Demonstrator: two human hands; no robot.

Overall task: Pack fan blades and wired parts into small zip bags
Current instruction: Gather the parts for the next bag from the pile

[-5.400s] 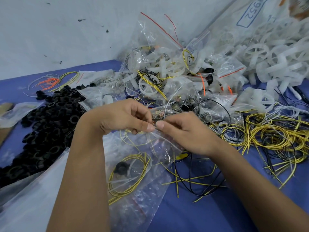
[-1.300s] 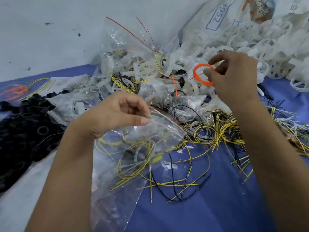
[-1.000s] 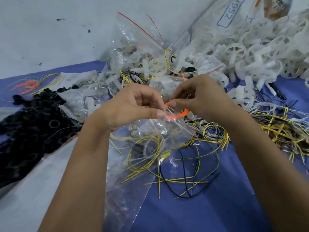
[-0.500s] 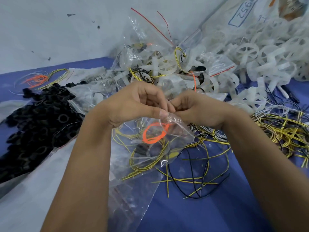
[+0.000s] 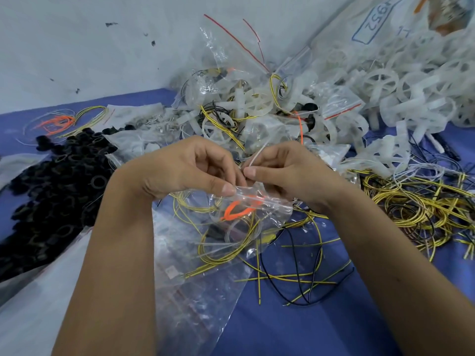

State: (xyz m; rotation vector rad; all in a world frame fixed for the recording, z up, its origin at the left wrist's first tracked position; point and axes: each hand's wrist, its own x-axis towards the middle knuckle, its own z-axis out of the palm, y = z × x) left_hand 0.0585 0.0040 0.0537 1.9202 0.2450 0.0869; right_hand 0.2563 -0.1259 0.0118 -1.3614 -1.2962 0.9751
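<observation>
Head view: the left hand (image 5: 190, 170) and right hand (image 5: 288, 173) meet at the mouth of one small zip bag (image 5: 246, 217), held just above the blue counter (image 5: 321, 325). The left thumb and forefinger pinch the bag's top edge; the right hand's fingers curl at the same edge and also nip a thin white strand (image 5: 254, 158) that sticks up between the two hands. Whether the seal is closed I cannot tell.

The bag is thin, clear film, so it should be very light, limp and slick; the firm zip strip along the mouth looks like the sensible place to grip, one hand at each end. Inside lie one orange wire loop (image 5: 236, 209) and a coil of yellow-black wire (image 5: 226, 245), springy things that would likely push back against the film and could poke out before the seal is pressed.

Counts: two hands, one bag in hand, one orange loop in it. Loose yellow-black wires (image 5: 295, 276) lie on the counter beside the bag, too tangled to count. Behind sit a heap of white fan blades (image 5: 411, 93), a pile of filled bags (image 5: 244, 104) and a mound of black rings (image 5: 59, 181), all too many to number
</observation>
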